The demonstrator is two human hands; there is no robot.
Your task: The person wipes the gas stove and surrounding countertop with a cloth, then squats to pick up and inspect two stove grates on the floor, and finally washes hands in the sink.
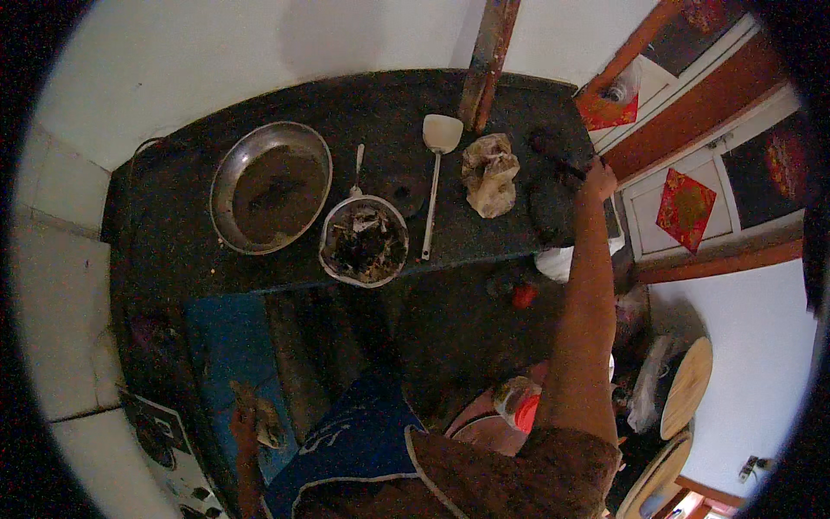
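Note:
My right arm stretches to the far right end of the dark countertop point(382, 168). There my right hand point(602, 178) is closed around the end of a dark handle-like object point(557, 156), whose full shape is lost in shadow. A crumpled tan cloth or bag point(491, 175) lies to its left. Low on the left, my left hand point(243, 422) is at a tan, rag-like item point(266, 415) above a blue surface point(233, 337); its fingers are too dark to make out the grip. Between the hands, a blue apron point(363, 428) covers my front.
A wide metal pan point(220, 194) stands left on the counter. Beside it is a pot with dark residue point(363, 246) and a long-handled spatula point(433, 194). A wooden post point(487, 65) rises at the back. Below right are a red-lidded jar point(519, 399) and round wooden boards point(687, 389).

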